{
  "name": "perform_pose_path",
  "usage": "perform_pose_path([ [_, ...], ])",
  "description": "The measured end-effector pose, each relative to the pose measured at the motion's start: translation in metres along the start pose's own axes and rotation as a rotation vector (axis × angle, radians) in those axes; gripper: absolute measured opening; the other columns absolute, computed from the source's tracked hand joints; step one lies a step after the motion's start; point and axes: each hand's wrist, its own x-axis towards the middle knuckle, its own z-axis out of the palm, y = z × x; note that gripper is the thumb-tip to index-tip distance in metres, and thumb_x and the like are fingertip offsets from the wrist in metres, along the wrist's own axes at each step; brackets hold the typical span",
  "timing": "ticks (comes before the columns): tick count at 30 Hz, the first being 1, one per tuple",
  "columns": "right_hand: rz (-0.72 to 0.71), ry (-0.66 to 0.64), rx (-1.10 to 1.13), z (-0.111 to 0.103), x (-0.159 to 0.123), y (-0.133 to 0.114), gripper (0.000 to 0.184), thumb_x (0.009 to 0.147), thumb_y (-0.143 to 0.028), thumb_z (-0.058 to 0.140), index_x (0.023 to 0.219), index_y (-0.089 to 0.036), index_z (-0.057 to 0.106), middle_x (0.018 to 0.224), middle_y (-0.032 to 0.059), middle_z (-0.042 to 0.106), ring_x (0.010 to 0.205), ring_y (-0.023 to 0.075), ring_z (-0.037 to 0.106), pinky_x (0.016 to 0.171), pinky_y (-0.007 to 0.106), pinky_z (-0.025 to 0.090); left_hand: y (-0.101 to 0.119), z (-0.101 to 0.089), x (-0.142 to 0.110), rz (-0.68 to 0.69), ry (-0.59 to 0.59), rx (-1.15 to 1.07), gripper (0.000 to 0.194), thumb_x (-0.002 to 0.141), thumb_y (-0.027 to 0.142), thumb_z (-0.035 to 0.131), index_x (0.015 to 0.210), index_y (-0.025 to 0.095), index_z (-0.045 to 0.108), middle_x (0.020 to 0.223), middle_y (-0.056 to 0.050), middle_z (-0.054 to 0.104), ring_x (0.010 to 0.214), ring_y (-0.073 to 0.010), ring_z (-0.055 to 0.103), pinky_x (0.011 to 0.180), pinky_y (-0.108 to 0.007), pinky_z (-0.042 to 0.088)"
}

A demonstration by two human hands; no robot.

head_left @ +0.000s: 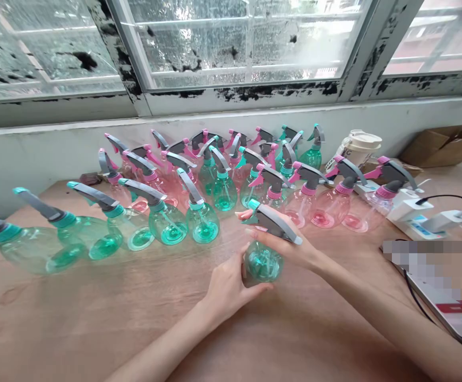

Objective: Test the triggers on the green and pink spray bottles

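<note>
Between my two hands is a green spray bottle (263, 262) with a grey and teal trigger head, held upright over the front of the table. My left hand (231, 286) wraps round the lower body of the bottle, its thumb along the near side. My right hand (282, 241) closes around the neck just under the trigger head, fingers reaching past it to the left. Closest to the left hand stands another green spray bottle (203, 225). Just beyond the right hand is a pink spray bottle (301, 204).
Rows of green and pink spray bottles (167, 225) fill the back of the wooden table (95, 323). At the right are a power strip (414, 225) with chargers, a black cable, a laptop-like device (450, 302), a white cup (360, 143) and a cardboard box (442, 146). Windows run behind.
</note>
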Motion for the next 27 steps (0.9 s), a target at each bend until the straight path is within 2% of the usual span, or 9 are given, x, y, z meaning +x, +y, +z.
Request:
perform_pose_path([
  [3,0.033,-0.042,0.001,-0.003,0.006,-0.001,0.025,0.089,-0.029,0.06,0.114,-0.025,0.063,0.113,0.0049,0.067,0.102,0.0223,0.065,0.087,0.039,0.057,-0.011,-0.007,0.001,0.106,0.051,0.16,0.063,0.076,0.054,0.07,0.124,0.019,0.05,0.093,-0.007,0.062,0.083,-0.0264,0.063,0.073,-0.038,0.051],
  [7,0.006,-0.017,0.001,-0.004,0.006,0.002,0.024,0.09,-0.028,0.06,0.113,-0.024,0.063,0.109,0.0052,0.068,0.086,0.018,0.067,0.084,0.038,0.058,-0.021,-0.011,0.001,0.207,0.111,0.285,0.041,0.081,0.039,0.067,0.115,0.017,0.058,0.113,-0.015,0.06,0.105,-0.0317,0.058,0.087,-0.046,0.049],
  [12,-0.003,0.021,-0.042,-0.007,0.002,0.007,0.027,0.088,-0.029,0.063,0.115,-0.024,0.061,0.107,0.0055,0.066,0.085,0.0176,0.066,0.083,0.035,0.056,-0.026,-0.006,-0.001,0.251,0.104,0.29,0.049,0.085,0.036,0.063,0.129,0.016,0.052,0.136,-0.018,0.053,0.127,-0.0338,0.049,0.103,-0.05,0.043],
  [14,-0.02,0.069,-0.086,-0.008,0.001,0.008,0.026,0.088,-0.029,0.064,0.113,-0.024,0.062,0.104,0.0054,0.066,0.085,0.0174,0.065,0.081,0.032,0.054,-0.027,-0.005,0.0,0.257,0.097,0.309,0.05,0.087,0.038,0.061,0.13,0.015,0.052,0.139,-0.019,0.052,0.131,-0.0342,0.047,0.105,-0.05,0.042],
  [19,-0.004,0.126,-0.177,-0.011,-0.001,0.009,0.019,0.089,-0.033,0.062,0.104,-0.021,0.063,0.078,-0.0007,0.06,0.057,0.0103,0.051,0.057,0.025,0.045,-0.028,-0.003,0.001,0.271,0.085,0.342,0.05,0.089,0.039,0.058,0.129,0.01,0.054,0.141,-0.022,0.05,0.133,-0.0351,0.045,0.108,-0.052,0.04],
  [24,0.023,0.142,-0.196,-0.012,-0.004,0.005,0.021,0.087,-0.041,0.062,0.091,-0.021,0.062,0.075,0.0007,0.058,0.059,0.013,0.052,0.053,0.025,0.043,-0.029,-0.001,0.0,0.263,0.099,0.313,0.051,0.089,0.04,0.058,0.132,0.014,0.053,0.144,-0.02,0.048,0.135,-0.0339,0.043,0.109,-0.053,0.039],
  [27,-0.021,0.165,-0.243,-0.012,-0.004,0.002,0.025,0.089,-0.041,0.06,0.076,-0.02,0.055,0.067,-0.0016,0.051,0.055,0.0117,0.046,0.052,0.026,0.039,-0.03,0.0,0.0,0.263,0.098,0.308,0.051,0.089,0.039,0.059,0.132,0.013,0.053,0.143,-0.021,0.049,0.135,-0.0343,0.044,0.109,-0.052,0.039],
])
